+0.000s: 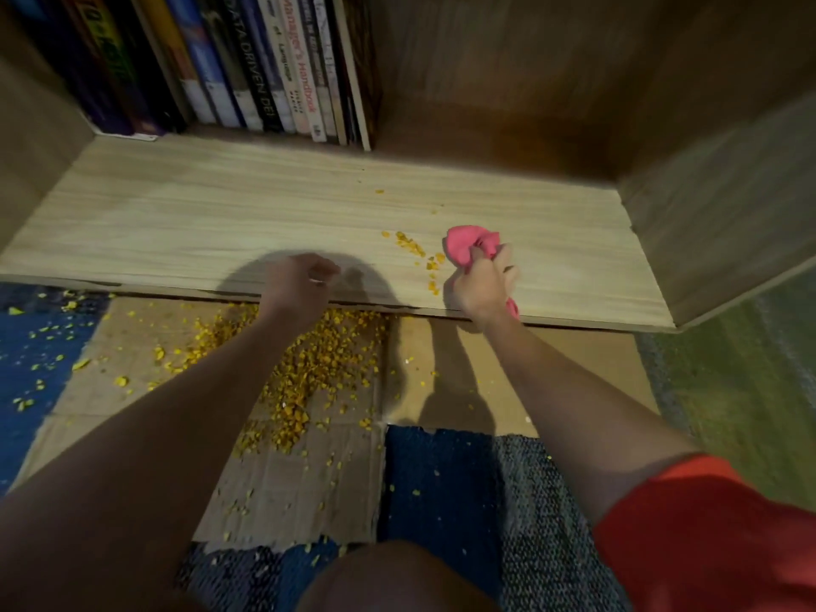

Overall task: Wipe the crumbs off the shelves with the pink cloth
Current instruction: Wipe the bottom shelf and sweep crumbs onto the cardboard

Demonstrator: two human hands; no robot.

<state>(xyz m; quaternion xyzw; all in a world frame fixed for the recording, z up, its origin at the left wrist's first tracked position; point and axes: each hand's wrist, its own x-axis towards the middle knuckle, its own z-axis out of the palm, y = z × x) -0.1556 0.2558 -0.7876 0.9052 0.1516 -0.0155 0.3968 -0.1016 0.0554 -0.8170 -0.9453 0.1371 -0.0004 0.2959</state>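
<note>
My right hand (483, 287) grips the bunched pink cloth (468, 247) on the light wooden shelf (198, 223), near its front edge. A small trail of yellow crumbs (417, 254) lies on the shelf just left of the cloth. My left hand (300, 282) hovers at the shelf's front edge with its fingers loosely curled and nothing in it. A large heap of yellow crumbs (309, 373) covers the cardboard sheet (521, 360) on the floor below the shelf edge.
A row of upright books (247, 68) fills the back left of the shelf. The cabinet's side wall (715, 214) closes the right end. A blue and grey rug (477, 492) lies under the cardboard, with scattered crumbs. My knee (393, 580) is at the bottom.
</note>
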